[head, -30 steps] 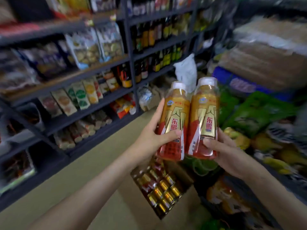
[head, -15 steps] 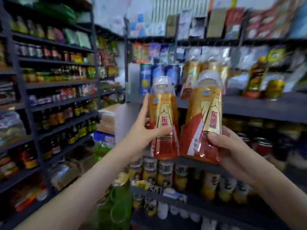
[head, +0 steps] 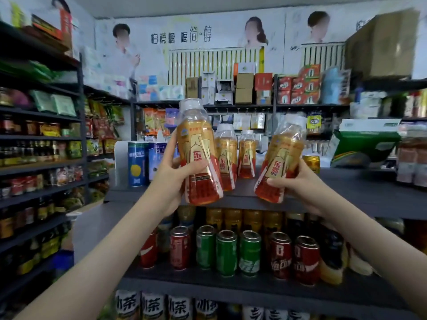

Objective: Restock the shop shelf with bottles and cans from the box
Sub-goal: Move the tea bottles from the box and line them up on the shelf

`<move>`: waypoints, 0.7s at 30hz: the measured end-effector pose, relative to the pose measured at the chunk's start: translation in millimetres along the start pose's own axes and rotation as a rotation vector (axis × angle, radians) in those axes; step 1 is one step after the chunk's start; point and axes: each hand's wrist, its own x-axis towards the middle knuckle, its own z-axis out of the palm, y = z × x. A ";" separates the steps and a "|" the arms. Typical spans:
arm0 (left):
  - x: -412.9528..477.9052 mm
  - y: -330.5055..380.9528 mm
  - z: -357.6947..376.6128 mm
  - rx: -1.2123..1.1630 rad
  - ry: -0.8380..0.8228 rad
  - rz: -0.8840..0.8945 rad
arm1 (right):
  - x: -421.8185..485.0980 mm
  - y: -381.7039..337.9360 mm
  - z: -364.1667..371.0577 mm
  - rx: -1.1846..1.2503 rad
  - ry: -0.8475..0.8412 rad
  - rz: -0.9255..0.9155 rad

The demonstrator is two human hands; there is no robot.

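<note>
1. Bottles [head: 198, 158]: a second ago they were side by side over the box; now they are apart and up at the shelf [head: 360, 192].
2. Left hand [head: 172, 179] grips left bottle [head: 199, 144], near upright, base at the shelf's front edge, not set down.
3. Stocked pair [head: 227, 155] of the same drink stands on the shelf between them.
4. Right hand [head: 298, 181] grips right bottle [head: 280, 162], top tilted right, base at the edge.
5. Carry looks done; placing is next.

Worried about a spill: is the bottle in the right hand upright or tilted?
Tilted. The bottle in the right hand leans, its top well to the right of its bottom. Its white cap is on.
</note>
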 end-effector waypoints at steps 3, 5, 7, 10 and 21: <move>24.9 -9.7 -0.2 -0.002 0.009 0.011 | 47.8 13.9 4.7 -0.082 -0.023 0.039; 40.2 -16.3 1.8 0.013 0.005 0.029 | 78.3 21.6 6.7 -0.165 -0.066 0.056; 53.5 -22.9 4.6 0.025 0.004 0.048 | 103.0 26.0 8.0 -0.223 -0.112 0.087; 68.1 -30.8 7.3 0.015 -0.002 0.047 | 130.8 32.1 11.3 -0.296 -0.154 0.122; 77.1 -44.8 26.6 0.079 0.006 0.127 | 184.8 54.6 7.0 -0.525 -0.135 0.037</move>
